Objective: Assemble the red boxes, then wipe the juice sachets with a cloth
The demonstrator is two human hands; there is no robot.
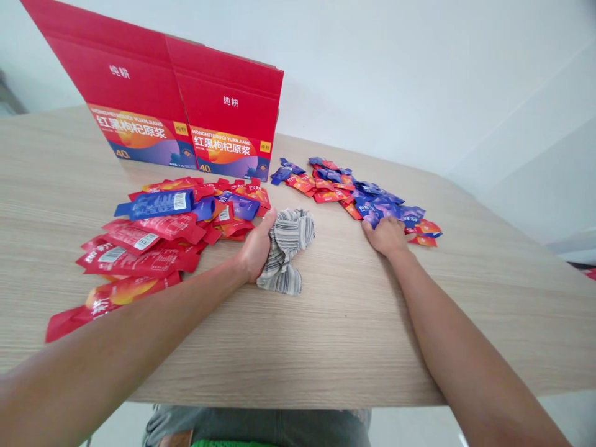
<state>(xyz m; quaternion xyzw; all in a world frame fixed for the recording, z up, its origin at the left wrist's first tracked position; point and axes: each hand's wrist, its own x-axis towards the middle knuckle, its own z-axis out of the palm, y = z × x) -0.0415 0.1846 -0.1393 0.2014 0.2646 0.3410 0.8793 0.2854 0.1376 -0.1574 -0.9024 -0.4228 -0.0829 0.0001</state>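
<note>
Both bare forearms (pixel 162 326) angle forward and inward, left hand (pixel 257 249) curled gripping, right hand (pixel 387 236) palm-down.

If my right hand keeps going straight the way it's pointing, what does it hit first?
The blue-purple sachets right at its fingertips. Your right hand looks to be touching them already, though the fingertips are partly hidden.

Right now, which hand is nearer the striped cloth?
Left. The left hand holds the striped cloth; the right hand is apart from it, to its right, at the right sachet pile.
</note>
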